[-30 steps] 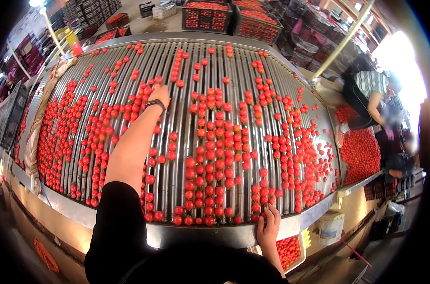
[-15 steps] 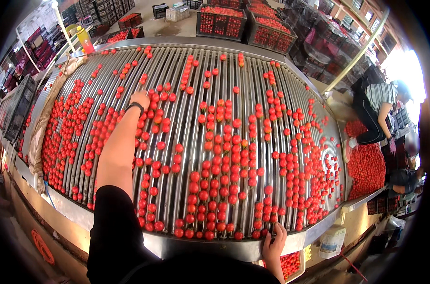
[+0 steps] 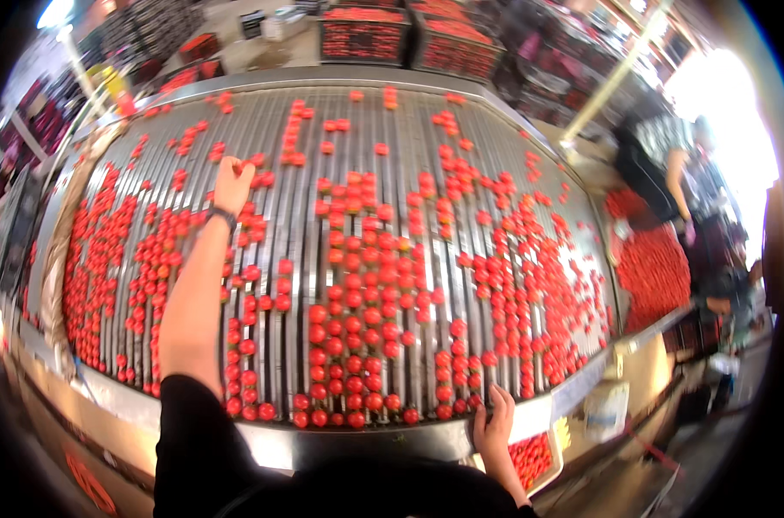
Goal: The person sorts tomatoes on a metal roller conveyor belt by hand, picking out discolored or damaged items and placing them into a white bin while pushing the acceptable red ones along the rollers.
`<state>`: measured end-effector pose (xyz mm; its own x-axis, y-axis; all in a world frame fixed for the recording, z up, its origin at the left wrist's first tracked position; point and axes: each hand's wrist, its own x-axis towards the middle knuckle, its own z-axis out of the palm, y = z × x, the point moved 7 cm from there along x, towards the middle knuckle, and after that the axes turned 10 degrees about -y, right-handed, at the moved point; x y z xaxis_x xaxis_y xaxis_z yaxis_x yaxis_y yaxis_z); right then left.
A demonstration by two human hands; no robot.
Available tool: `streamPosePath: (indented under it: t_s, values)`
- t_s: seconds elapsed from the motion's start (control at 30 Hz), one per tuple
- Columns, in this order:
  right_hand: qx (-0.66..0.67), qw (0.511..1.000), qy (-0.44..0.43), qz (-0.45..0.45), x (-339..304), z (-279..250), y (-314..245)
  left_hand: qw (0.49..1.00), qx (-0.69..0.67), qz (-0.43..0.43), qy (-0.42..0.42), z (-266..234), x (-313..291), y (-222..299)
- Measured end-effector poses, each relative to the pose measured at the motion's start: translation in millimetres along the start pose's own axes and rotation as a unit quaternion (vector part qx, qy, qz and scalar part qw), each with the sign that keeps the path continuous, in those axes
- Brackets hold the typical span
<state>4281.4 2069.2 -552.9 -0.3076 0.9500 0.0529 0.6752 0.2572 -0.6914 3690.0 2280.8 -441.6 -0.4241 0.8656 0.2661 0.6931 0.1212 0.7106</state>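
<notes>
Many small red tomatoes [image 3: 355,364] lie in rows between the metal rollers of a wide sorting conveyor [image 3: 281,358]. My left arm reaches far out over it. At its end my left hand [image 3: 234,183], with a dark band at the wrist, is closed with its fingers curled, above the rollers beside a few tomatoes; whatever is inside the fingers is hidden. Close to my body, my right hand [image 3: 496,421] lies over the conveyor's near metal edge [image 3: 392,439]. Its fingers are stretched out near the closest tomatoes, and nothing shows in it.
Below the near edge, by my right wrist, sits a pale tub [image 3: 558,468] of tomatoes. Dark crates [image 3: 363,39] full of tomatoes stand beyond the far edge. At the right, a person in a striped top [image 3: 666,142] bends by a big tomato heap [image 3: 655,276].
The whole view has swung, so the scene sits further left and is blurrier. My left hand's fingers look more curled now. My right hand stays at the near edge.
</notes>
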Motion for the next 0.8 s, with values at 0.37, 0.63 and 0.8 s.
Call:
streamPosePath:
  t_s: [0.37,0.63,0.8]
  values:
    - [0.87,0.446,-0.133,0.163,22.2,44.3,-47.5,0.748,-0.049,0.412,-0.518,203.9,-346.2,281.0]
    - [0.76,0.586,-0.058,0.275,-63.5,-31.3,74.0,0.839,0.039,0.262,-0.475,157.4,-317.9,228.4]
    - [0.474,0.788,0.07,0.387,-184.3,-116.9,223.4,0.887,0.115,0.155,-0.42,140.2,-294.6,170.3]
